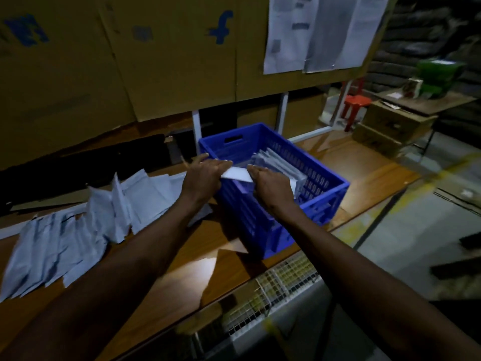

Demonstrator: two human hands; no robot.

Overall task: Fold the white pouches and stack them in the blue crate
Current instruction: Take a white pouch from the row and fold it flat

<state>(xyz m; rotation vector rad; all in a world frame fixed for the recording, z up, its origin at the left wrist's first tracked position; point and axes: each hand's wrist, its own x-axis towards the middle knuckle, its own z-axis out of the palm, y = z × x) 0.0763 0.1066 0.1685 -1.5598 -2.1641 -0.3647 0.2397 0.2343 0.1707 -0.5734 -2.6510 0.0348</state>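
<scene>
A blue crate (322, 204) stands on the wooden table, right of centre. Several folded white pouches (276, 162) lean in a row inside it. Over the crate's left rim, both hands hold one folded white pouch (238, 175) between them. My left hand (204, 175) grips its left end and my right hand (270, 186) grips its right end. A loose heap of unfolded white pouches (78, 230) lies on the table to the left.
Large cardboard boxes (156, 61) form a wall behind the table, with papers (320, 32) pinned on them. A wire mesh rack (273, 290) runs below the table's front edge. A red stool (355, 105) and more boxes (390, 126) stand at the far right.
</scene>
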